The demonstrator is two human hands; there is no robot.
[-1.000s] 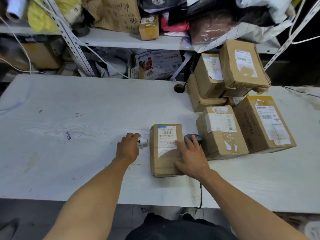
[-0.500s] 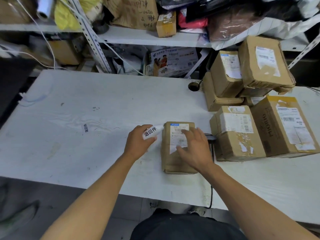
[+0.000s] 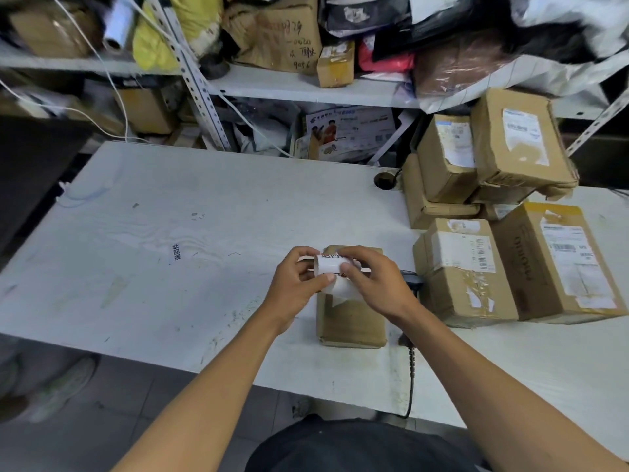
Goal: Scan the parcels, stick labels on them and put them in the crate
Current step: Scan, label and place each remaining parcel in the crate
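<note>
A small brown cardboard parcel (image 3: 350,321) lies flat on the white table (image 3: 204,267) in front of me. Above its far end both hands hold a white roll of labels (image 3: 327,264) printed with black characters. My left hand (image 3: 295,280) grips the roll's left side, thumb on the paper. My right hand (image 3: 372,279) pinches the roll's right end, and a loose white strip hangs below it. A black barcode scanner (image 3: 410,279) lies just right of the parcel, mostly hidden by my right hand, its cable running off the front edge.
Several taped cardboard parcels are stacked at the right, the nearest (image 3: 466,270) beside the scanner, a bigger one (image 3: 558,264) further right. One label (image 3: 176,252) is stuck on the table at the left. Cluttered shelves (image 3: 306,90) stand behind. A shoe (image 3: 61,386) shows on the floor.
My left hand has brought the label roll from the table beside the parcel to above it. My right hand left the parcel's top and took hold of the roll.
</note>
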